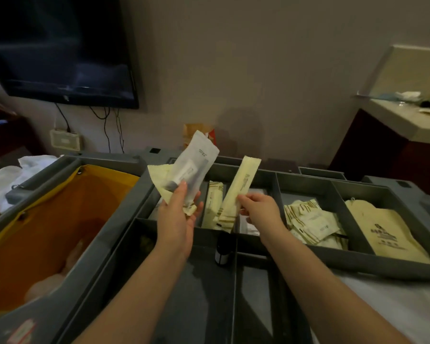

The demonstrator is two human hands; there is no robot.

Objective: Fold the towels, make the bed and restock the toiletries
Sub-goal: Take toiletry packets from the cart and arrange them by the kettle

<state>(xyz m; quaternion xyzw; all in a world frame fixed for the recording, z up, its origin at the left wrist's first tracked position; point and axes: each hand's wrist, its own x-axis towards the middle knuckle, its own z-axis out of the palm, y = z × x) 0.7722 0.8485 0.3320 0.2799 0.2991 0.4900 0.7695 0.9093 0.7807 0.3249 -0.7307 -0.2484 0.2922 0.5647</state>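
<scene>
Over the tray (358, 263), toward its left end, the left hand (181, 214) grips a frosted white packet (196, 162) with a cream packet (159, 175) behind it, thumb across their fronts. Above the tray's middle compartments the right hand (258, 209) pinches a long cream sachet (241, 187) near its lower half, tilted upright. Small sachets (313, 224) fill a compartment of the tray further right, cream bags (387, 232) the rightmost one

Matt grey plastic tray (305, 180) — cream paper sachets (310, 219), a translucent frosted packet (194, 167), orange cloth liner (60, 219).
</scene>
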